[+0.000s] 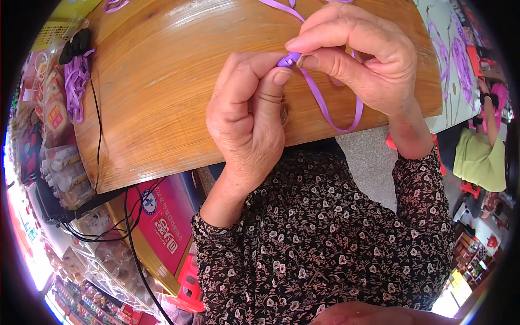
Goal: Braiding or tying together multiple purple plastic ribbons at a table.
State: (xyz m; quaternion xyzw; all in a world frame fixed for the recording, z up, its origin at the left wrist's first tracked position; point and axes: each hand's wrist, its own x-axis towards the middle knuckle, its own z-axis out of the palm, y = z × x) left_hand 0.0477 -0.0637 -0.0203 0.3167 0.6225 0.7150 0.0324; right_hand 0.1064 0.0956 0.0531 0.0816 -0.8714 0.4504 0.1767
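A purple ribbon (pixel 319 97) is pinched between my two hands above the wooden table. My left hand (pixel 246 108) grips a small folded bit of it between thumb and forefinger. Close against that, my right hand (pixel 363 57) holds the ribbon with its thumb and forefinger pressed together. One loop of ribbon hangs below the right hand, and another length runs off past the table's far side. How the ribbon is folded at the fingertips is partly hidden by the fingers.
The wooden table (pixel 146 108) curves round in front of me. A bundle of purple ribbon (pixel 77 81) lies at its left edge beside a black cable (pixel 99 130). More purple strips (pixel 460 65) lie on a white marbled table (pixel 433 32) at right, near a person in a yellow-green garment (pixel 479 157).
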